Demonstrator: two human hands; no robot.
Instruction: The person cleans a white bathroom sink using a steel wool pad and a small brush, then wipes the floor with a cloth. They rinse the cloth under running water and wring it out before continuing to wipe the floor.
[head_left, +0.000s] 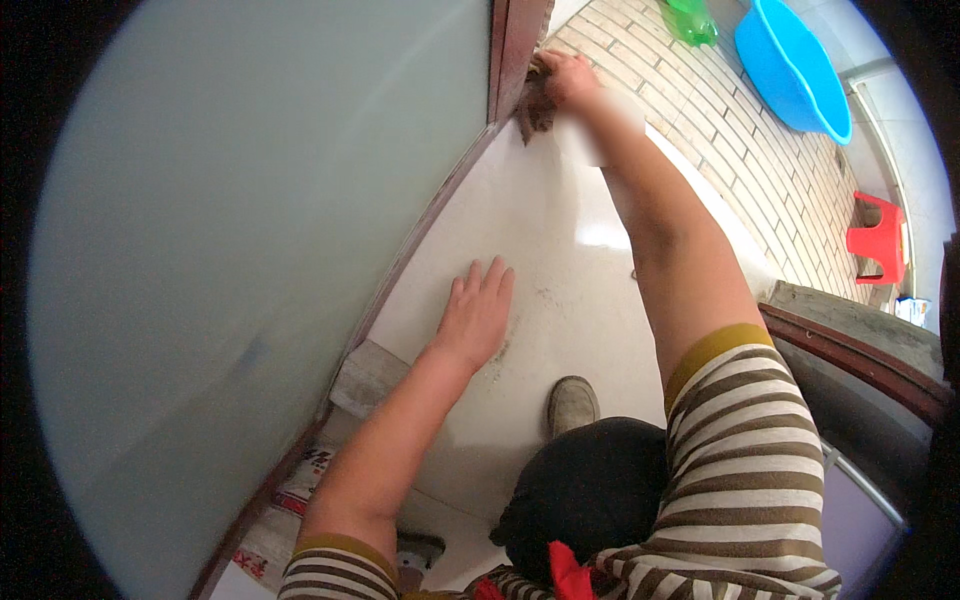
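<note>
My right hand (568, 77) reaches far forward and grips a dark brown cloth (535, 109), which hangs in folds at the foot of a reddish-brown door frame (513, 56). The frame's lower edge is partly hidden by the cloth and hand. My left hand (475, 315) is spread, palm down, over the pale, glossy floor (540, 232), left of the middle, and holds nothing. Whether it touches the floor I cannot tell. A large frosted glass door panel (262, 225) stands to the left, with a narrow frame along its bottom.
Beyond the threshold lies a floor of narrow beige tiles (675, 97) with a blue plastic basin (795, 75), a green plastic bottle (691, 21) and a red plastic stool (877, 238). Printed packages (307, 472) lie by the door panel. My shoe (572, 403) is on the pale floor.
</note>
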